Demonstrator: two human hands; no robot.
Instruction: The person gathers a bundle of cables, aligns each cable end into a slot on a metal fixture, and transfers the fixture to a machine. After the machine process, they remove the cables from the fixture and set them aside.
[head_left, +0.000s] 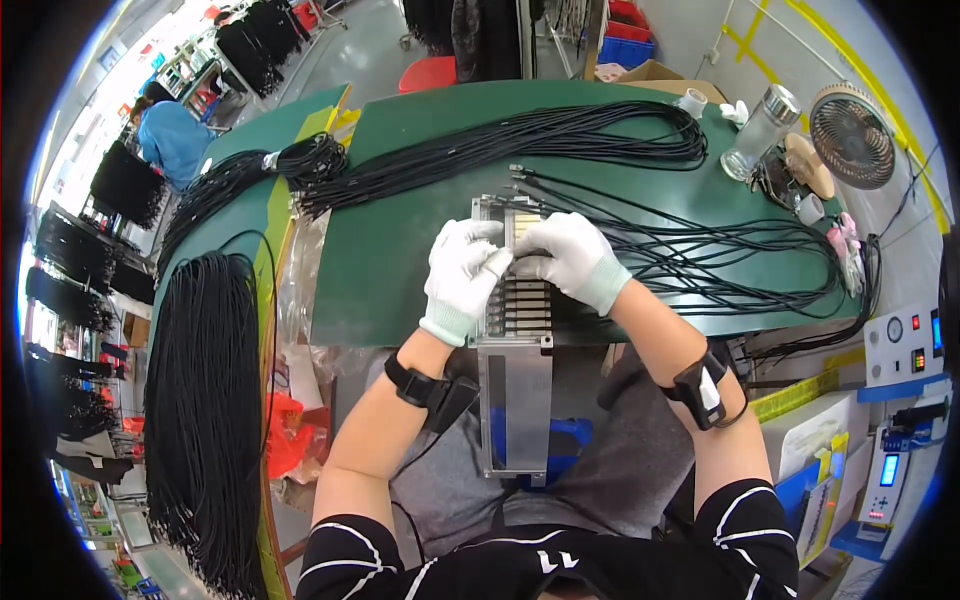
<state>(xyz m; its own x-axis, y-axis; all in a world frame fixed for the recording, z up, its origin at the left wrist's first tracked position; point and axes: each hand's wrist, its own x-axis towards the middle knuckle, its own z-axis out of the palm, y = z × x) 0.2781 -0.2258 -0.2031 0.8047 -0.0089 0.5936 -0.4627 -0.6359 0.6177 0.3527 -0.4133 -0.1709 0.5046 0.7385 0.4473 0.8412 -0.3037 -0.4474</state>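
Both gloved hands meet over a metal fixture [520, 300] at the desk's near edge: the left hand [460, 275] pinches something small at its fingertips, what exactly I cannot tell, and the right hand [572, 258] presses curled fingers onto the fixture's upper part. Going left to right, a thick bundle of black cables [205, 400] hangs off the left edge, and loose cables [700, 255] fan toward the right edge. Below the hands, 1 row of slots looks filled; how many remain is hidden. A clear bottle [760, 130] stands at the far right corner.
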